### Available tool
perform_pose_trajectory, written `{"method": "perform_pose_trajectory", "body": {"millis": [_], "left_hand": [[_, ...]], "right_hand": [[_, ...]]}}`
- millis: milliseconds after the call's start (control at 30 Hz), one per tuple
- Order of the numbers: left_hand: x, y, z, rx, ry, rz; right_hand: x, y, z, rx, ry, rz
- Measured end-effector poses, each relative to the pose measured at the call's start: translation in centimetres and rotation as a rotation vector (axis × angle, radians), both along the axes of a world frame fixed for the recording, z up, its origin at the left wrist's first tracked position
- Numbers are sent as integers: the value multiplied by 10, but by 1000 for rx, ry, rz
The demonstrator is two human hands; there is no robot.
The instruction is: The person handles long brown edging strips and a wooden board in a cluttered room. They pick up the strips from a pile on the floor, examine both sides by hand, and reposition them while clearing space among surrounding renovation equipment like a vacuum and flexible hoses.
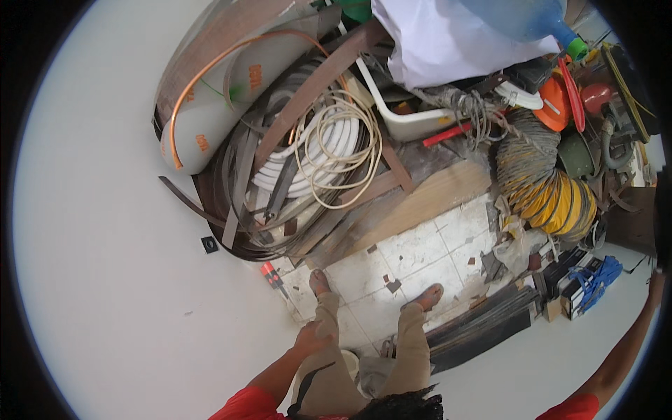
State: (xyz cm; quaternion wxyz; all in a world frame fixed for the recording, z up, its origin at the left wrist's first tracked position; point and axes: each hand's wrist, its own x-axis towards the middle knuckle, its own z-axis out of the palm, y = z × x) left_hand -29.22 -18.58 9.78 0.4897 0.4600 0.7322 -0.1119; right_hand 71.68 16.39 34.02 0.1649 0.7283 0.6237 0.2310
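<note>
Head view: my left hand (311,338) rests on my left thigh (329,364), fingers together and flat on the khaki cloth, gripping nothing. My right hand (656,280) reaches out to the far right rim; its fingers I cannot tell. Coiled hose (318,143) lies well ahead.

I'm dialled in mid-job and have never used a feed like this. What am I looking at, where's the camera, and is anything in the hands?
One picture, from a fisheye camera on a person's head, looking down, so straight edges bend. Their legs and feet stand on a tiled floor. The left hand rests on the left thigh and holds nothing. The right hand reaches out at the picture's right edge; whether it grips anything cannot be told. Ahead lies a pile: coiled white hose, dark strips, a yellow duct, a white sheet. A red-handled tool lies near the left foot.
</note>
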Motion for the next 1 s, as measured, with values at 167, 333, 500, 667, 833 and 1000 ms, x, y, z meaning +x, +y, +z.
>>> {"method": "perform_pose_trajectory", "body": {"millis": [167, 333, 500, 667, 833, 1000], "left_hand": [[-3, -32, -15, -349, -93, -49], [0, -36, -14, -352, 22, -124], [-12, -30, -24, -380, 96, -165], [-27, -19, -36, -351, 177, -154], [-48, -5, -37, -232, 237, -6], [-48, -2, -38, -175, 221, 5]], "right_hand": [[-195, -11, -162, -65, 637, -15], [-515, -67, -351, -844, 668, 123], [-682, -13, -417, -882, 828, 89], [-749, 49, -498, -742, 661, 145], [-787, 110, -537, -638, 512, 203], [-796, 141, -564, -695, 496, 162]]}}
